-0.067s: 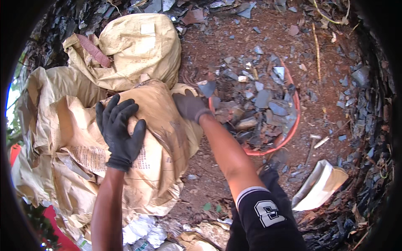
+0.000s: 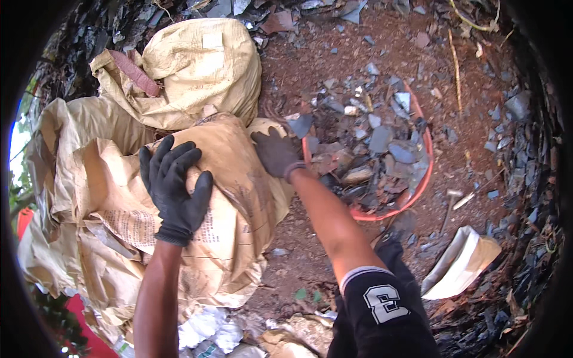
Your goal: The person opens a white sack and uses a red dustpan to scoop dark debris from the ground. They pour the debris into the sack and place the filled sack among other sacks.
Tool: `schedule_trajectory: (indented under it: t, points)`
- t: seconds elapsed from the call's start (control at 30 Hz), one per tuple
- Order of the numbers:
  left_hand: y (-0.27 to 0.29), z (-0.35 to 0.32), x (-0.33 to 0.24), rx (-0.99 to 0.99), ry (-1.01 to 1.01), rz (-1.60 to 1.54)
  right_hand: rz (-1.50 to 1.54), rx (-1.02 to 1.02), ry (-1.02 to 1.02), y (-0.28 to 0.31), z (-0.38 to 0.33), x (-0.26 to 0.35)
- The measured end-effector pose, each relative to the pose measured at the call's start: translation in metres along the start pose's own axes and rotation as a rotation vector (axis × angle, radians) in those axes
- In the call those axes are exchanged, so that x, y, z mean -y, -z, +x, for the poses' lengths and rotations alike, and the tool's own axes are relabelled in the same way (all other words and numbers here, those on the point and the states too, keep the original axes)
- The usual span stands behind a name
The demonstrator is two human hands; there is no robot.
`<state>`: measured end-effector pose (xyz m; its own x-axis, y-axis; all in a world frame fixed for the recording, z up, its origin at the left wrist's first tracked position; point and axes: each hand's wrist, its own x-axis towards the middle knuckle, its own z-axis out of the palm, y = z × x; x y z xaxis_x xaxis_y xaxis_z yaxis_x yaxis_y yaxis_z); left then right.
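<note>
The ground (image 2: 334, 77) is bare reddish-brown earth outdoors, strewn with grey stone chips and ringed by darker rubble at the rim of the view; a strip of daylight and green leaves shows at nine o'clock; a heap of crumpled tan sacks fills the left half, with one stuffed sack (image 2: 197, 65) at eleven o'clock and the nearest sack (image 2: 233, 197) just left of centre. The left hand (image 2: 174, 190), in a black glove, lies flat on the nearest sack with its fingers spread wide and pointing toward twelve o'clock, pressing the paper rather than gripping it; the right hand (image 2: 276, 152), in a dark glove, rests at the sack's upper right edge, at about one o'clock from the left hand, fingers loosely curled on the fold; whether they pinch it cannot be told. Just right of that hand an orange-rimmed basket (image 2: 425, 173) holds grey stone pieces; a hammer (image 2: 452, 201) lies on the earth at four o'clock, and a pale folded bag (image 2: 456, 265) beyond it. The sacks' lower parts are cut off by the dark rim, and the litter at six o'clock is hard to make out.
</note>
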<state>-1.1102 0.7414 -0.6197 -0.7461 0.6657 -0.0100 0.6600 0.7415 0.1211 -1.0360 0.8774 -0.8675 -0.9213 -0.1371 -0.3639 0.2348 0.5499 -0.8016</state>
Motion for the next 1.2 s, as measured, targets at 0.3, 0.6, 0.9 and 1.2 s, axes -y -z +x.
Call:
schedule_trajectory:
  t: [0.3, 0.6, 0.9, 1.2]
  points:
    - [0.027, 0.010, -0.001, 0.009, 0.018, 0.007, 0.704, -0.190, -0.545, -0.101, -0.130, 0.005]
    - [0.004, -0.015, 0.000, -0.037, -0.042, 0.019, 0.549, -0.423, -0.226, -0.011, -0.061, 0.017]
    - [0.017, -0.047, 0.014, -0.064, -0.007, 0.029, 2.015, -0.288, -0.877, -0.098, -0.281, 0.055]
    - [0.016, -0.044, -0.006, -0.106, -0.040, 0.010, 2.423, -0.315, 0.027, 0.038, -0.326, 0.077]
